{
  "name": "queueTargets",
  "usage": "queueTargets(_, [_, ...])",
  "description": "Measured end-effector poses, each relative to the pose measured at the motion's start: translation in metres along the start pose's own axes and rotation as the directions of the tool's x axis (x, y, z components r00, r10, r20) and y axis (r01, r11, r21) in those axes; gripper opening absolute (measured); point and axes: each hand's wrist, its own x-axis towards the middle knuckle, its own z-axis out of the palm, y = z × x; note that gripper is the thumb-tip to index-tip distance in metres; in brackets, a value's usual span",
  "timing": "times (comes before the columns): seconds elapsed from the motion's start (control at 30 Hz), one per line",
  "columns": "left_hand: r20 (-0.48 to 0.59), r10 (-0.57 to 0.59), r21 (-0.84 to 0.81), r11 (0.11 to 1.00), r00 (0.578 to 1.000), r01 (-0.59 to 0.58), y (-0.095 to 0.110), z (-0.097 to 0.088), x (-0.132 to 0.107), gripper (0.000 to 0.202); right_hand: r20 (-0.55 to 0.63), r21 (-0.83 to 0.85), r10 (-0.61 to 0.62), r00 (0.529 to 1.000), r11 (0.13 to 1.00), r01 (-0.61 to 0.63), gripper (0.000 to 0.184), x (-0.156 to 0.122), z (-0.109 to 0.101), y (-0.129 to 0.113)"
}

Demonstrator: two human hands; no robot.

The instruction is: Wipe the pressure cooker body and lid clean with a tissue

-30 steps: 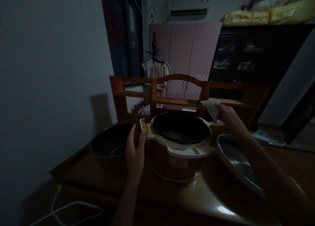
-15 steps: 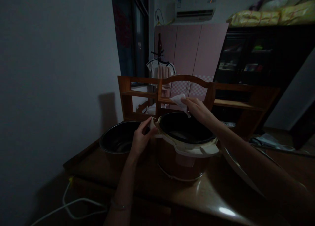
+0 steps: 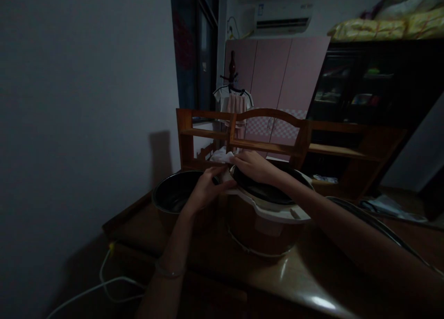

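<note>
An electric pressure cooker (image 3: 265, 233) with a white rim and a dark inner pot stands lidless on the wooden desk. My left hand (image 3: 207, 189) is closed on the white side handle (image 3: 227, 176) at the cooker's left. Over the left part of the opening, my right hand (image 3: 255, 166) pinches a crumpled white tissue or cloth (image 3: 230, 158) near that handle. The tissue mostly hides behind the fingers and blends with something white beyond. To the left of the cooker sits a second dark pot (image 3: 164, 203), open at the top.
A large round lid-like thing (image 3: 374, 224) lies right of the cooker, partly under my right forearm. The desk's wooden shelf rail (image 3: 268, 147) rises behind. A wall (image 3: 86, 124) borders the left side. A white cable (image 3: 90, 289) hangs at the lower left.
My right hand has moved left and down with the white tissue, from above the pot's back to the left rim. My left hand stays at the handle. The view has shifted slightly.
</note>
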Motion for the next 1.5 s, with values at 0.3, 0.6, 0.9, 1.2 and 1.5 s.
queueTargets(0.3, [-0.001,-0.101,-0.153,0.983,0.995,0.099,-0.006,0.008,-0.003,0.087,0.255,-0.236,-0.172,0.951,0.943,0.234,0.02,-0.002,0.011,-0.002])
queueTargets(0.6, [0.014,-0.142,-0.158,0.977,0.99,0.143,-0.007,0.009,0.001,0.106,0.196,-0.043,-0.203,0.959,0.976,0.215,0.031,-0.02,0.014,-0.001])
queueTargets(0.9, [-0.016,-0.105,-0.205,0.974,0.994,0.099,-0.02,0.015,-0.007,0.11,0.159,0.271,-0.184,0.97,0.953,0.136,0.042,-0.045,0.005,0.002])
queueTargets(1.2, [-0.044,-0.117,-0.154,0.982,0.992,0.109,-0.02,0.017,-0.008,0.109,0.193,0.228,-0.226,0.955,0.957,0.18,0.03,-0.003,0.018,0.005])
queueTargets(1.5, [0.015,-0.079,-0.157,0.984,0.997,0.081,-0.02,0.014,-0.005,0.111,0.118,0.38,-0.113,0.987,0.923,0.06,0.046,-0.047,-0.005,-0.006])
